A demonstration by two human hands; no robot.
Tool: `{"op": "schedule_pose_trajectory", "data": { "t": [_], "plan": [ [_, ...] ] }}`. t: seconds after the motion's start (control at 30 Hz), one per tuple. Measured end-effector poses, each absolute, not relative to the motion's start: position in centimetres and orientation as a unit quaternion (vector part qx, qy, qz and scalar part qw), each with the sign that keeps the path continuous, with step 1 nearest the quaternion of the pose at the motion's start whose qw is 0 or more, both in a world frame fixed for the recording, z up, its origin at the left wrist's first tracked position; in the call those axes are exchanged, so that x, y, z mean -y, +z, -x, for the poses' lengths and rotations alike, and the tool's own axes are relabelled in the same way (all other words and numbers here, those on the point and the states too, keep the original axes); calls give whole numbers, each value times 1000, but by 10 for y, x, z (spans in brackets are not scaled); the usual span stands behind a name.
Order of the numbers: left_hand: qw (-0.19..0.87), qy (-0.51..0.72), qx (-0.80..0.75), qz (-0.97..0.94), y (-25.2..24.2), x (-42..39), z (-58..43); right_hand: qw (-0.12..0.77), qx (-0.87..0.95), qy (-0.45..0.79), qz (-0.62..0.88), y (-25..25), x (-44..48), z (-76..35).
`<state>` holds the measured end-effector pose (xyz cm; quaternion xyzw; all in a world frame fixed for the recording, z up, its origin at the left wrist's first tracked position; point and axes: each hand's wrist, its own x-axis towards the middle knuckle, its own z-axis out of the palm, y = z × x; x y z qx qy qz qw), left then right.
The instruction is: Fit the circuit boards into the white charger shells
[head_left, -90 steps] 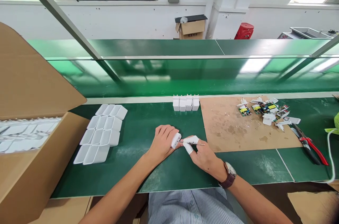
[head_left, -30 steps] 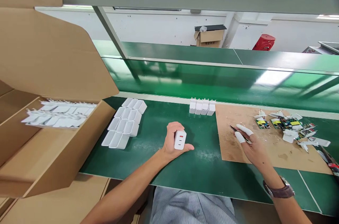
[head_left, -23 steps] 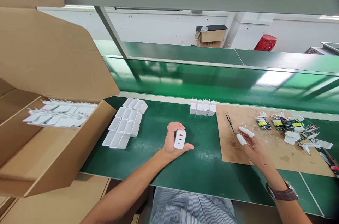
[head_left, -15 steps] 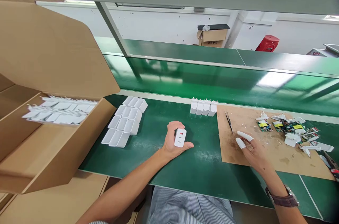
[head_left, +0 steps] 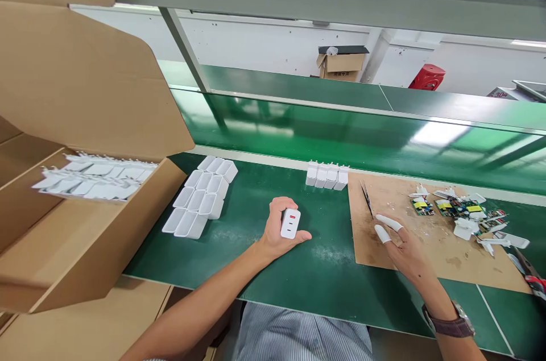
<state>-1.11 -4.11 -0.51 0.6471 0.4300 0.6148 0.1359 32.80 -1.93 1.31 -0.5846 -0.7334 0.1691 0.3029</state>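
Near the middle of the green table [head_left: 328,278], a white charger [head_left: 290,223] is held in the left grip [head_left: 276,233], port side turned up toward the camera. It's wrapped by curled fingers, but the thumb is pointed out past its lower corner, so that's probably the weak spot: if the wrist gets twisted fast, the charger could be dropped.

Over on the brown sheet [head_left: 367,247], nothing is held by the right grip [head_left: 403,246]; its fingers are spread, two of them capped with white finger cots [head_left: 383,233]. Tweezers [head_left: 366,199] are laid just beyond the cot tips, and whether they're touched can't really be told. With one careless flick they could be sent skidding, or the thin points bent.

Further right, circuit boards [head_left: 422,206] are jumbled with white plug parts [head_left: 466,228], so something could get snagged if the hand is swept that way. On the other side, rows of white housings [head_left: 198,199] are packed together, and a few could be shoved out of line by a swung left arm.
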Motion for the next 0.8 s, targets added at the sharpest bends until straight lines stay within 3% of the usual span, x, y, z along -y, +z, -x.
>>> {"op": "schedule_pose_trajectory", "data": {
  "t": [0.37,0.6,0.8],
  "plan": [
    [94,609,-425,-663,-2,42,11,320,727,214,568,36,33,-298],
    [36,590,-411,-694,-4,45,12,311,762,427,374,65,41,-193],
    [-71,571,-398,-715,-6,45,15,322,677,605,268,42,28,-153]
  ]
}}
